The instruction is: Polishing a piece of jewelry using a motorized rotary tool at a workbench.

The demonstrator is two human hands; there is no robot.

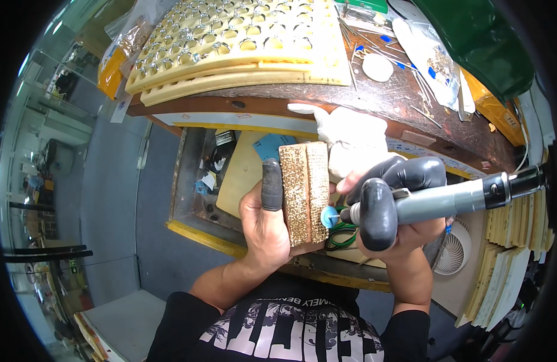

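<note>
My left hand [263, 223] grips a rectangular brown block [305, 190] covered with rows of small gold-coloured pieces, holding it upright; a black finger cot covers the thumb. My right hand [390, 211], with black cots on thumb and forefinger, holds a grey rotary handpiece [447, 199]. Its small blue disc tip [330, 216] touches the block's right edge. A white cloth-wrapped bench peg [351, 139] stands just behind the block.
Cream perforated trays [242, 42] holding several rings lie on the brown workbench [375, 99], with thin metal tools and plastic bags at the right. An open drawer [218, 175] sits below. A small white fan [456, 250] and stacked cream boards [511, 253] stand at the right.
</note>
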